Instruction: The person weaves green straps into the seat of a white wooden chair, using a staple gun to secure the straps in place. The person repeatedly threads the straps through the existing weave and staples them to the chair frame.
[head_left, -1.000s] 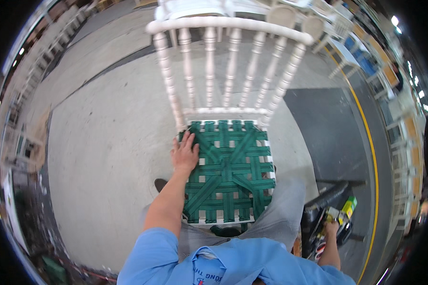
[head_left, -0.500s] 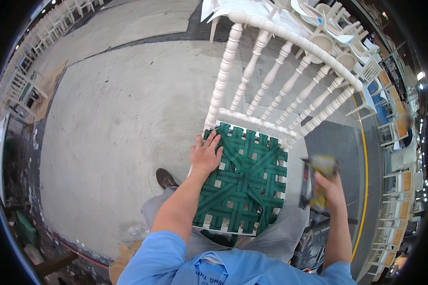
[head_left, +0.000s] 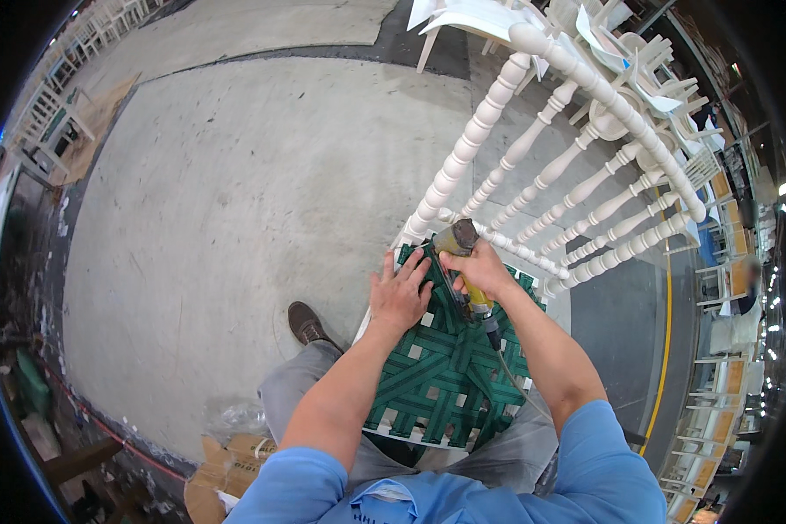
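A white chair (head_left: 458, 148) with turned spindles stands before me, its seat woven with green webbing (head_left: 424, 362). My left hand (head_left: 400, 295) lies on the seat's far left corner, fingers stretched over the webbing and frame edge. My right hand (head_left: 482, 271) is closed round the grip of a yellow and dark staple gun (head_left: 457, 237). The gun's head is over the same corner, just right of my left fingertips; whether its nose touches the webbing I cannot tell. An air hose (head_left: 517, 381) runs from its handle toward my lap.
White chairs and chair parts (head_left: 616, 61) are piled beyond the backrest. More chairs (head_left: 712, 402) line the right side, past a yellow floor line (head_left: 665, 349). A cardboard box (head_left: 227, 476) and clear plastic (head_left: 236, 417) lie at lower left. My shoe (head_left: 306, 322) is left of the seat.
My right hand has brought the staple gun from right of the chair to the seat's far left corner. My left hand stays on that corner. The chair appears farther right and more tilted.
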`<action>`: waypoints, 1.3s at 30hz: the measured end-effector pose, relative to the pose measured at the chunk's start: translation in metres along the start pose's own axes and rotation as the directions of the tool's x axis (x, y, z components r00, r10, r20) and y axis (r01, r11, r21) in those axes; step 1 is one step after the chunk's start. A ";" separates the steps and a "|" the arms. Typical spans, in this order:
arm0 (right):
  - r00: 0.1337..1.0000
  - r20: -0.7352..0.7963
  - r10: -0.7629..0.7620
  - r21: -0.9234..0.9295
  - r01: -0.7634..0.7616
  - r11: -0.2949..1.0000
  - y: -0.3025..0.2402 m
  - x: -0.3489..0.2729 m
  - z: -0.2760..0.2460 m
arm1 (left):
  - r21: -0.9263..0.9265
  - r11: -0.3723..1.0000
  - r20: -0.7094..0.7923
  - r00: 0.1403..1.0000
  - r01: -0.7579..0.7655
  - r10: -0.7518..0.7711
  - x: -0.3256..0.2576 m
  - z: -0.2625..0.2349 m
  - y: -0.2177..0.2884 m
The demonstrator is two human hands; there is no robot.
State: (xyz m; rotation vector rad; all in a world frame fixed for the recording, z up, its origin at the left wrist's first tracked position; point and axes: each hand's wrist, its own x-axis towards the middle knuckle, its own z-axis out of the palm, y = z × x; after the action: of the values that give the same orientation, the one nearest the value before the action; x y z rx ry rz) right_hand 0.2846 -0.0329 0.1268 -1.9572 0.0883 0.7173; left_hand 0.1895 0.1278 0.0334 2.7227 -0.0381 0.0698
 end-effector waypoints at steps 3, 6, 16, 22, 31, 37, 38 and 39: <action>1.000 -0.002 -0.005 -0.019 0.005 1.000 0.001 0.007 0.004 | -0.018 1.000 0.005 1.000 0.001 -0.001 0.001 0.000 -0.001; 1.000 0.011 -0.015 -0.032 0.016 0.999 0.001 0.011 0.007 | -0.007 1.000 -0.002 1.000 -0.001 0.001 0.001 0.001 -0.003; 0.998 0.048 -0.043 -0.039 0.045 0.998 0.003 0.012 0.009 | -0.076 0.992 -0.264 0.961 -0.104 0.080 -0.002 0.015 -0.011; 0.999 0.053 0.008 -0.007 -0.008 1.000 0.000 0.008 0.010 | -0.153 0.979 -0.281 0.956 -0.134 0.087 -0.006 0.016 -0.010; 0.997 0.074 -0.009 -0.024 0.011 1.000 -0.005 0.006 0.019 | -0.190 0.972 -0.287 0.955 -0.138 0.079 -0.006 0.017 -0.016; 0.998 0.065 0.027 -0.097 -0.020 0.995 0.003 0.005 0.015 | -0.201 0.970 -0.269 0.959 -0.140 0.082 -0.004 0.018 -0.012; 0.999 0.045 0.025 -0.088 -0.021 0.996 0.001 0.005 0.017 | -0.194 0.972 -0.264 0.961 -0.135 0.081 -0.003 0.017 -0.014; 0.999 0.025 0.023 -0.079 -0.021 0.997 0.000 0.004 0.019 | -0.200 0.971 -0.272 0.960 -0.131 0.074 -0.004 0.017 -0.016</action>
State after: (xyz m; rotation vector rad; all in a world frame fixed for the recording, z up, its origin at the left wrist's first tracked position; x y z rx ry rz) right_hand 0.2796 -0.0163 0.1190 -2.0239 0.0670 0.7701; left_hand 0.1871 0.1354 0.0115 2.4703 -0.1045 0.4312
